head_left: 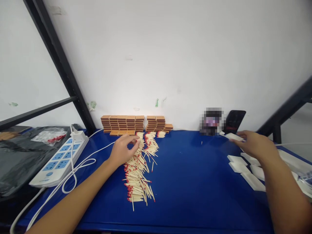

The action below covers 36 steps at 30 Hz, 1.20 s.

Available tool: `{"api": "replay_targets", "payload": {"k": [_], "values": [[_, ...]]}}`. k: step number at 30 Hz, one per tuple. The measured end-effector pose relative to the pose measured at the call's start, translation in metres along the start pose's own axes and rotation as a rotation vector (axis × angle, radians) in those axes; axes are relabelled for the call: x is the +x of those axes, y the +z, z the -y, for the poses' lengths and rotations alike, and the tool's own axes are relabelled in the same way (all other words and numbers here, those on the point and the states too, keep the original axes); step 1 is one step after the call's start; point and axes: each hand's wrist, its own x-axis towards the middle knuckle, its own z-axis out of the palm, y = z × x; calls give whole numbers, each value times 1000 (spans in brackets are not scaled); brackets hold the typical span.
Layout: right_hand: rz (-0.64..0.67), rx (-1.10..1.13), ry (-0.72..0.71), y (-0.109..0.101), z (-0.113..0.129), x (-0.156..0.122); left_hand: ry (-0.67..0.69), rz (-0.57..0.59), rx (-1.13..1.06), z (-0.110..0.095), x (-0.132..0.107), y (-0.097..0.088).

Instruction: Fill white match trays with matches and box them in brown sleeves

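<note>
Blue tabletop (190, 182), middle: loads of room, a hand could slide near to far no sweat
Match pile (135, 165): blocks the left side of that lane
White trays (252, 180): crowd the right edge, kinda tight there
Matchbox stacks (122, 123): basically a low wall, far left
Power strip (59, 159) + white cables (73, 170): annoying snag zone, left
Phone (234, 120): propped up, in the way far right

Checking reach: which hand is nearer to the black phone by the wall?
Right. The right hand is just in front of the black phone, slightly rightward; the left hand is well off to its left, at the matches.
</note>
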Motion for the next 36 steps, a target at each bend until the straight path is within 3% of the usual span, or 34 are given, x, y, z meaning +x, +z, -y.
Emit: {"api": "replay_targets", "payload": {"k": [2,4,6,8,10,14,20,28,33,36], "values": [[26,232,-194,-9,51,-24,22,36,-39,-5,-2,3],[198,504,-524,-10,110,-53,44,100,-70,-11,-4,6],[314,610,-746,-2,163,-81,37,161,-98,-16,-5,9],[367,628,-906,11,201,-100,29,188,-136,-20,-5,10],[404,653,-990,22,222,-109,29,208,-159,-20,-4,11],[451,765,-972,38,235,-103,-35,214,-148,-13,-4,11],[497,1006,-838,51,232,-94,-101,213,-163,-9,1,12],[485,1034,-837,45,235,-79,-141,241,-199,-9,32,18],[550,1055,-829,56,232,-76,-168,236,-233,-4,27,30],[409,970,-769,68,226,-65,-182,214,-195,4,20,31]]}}
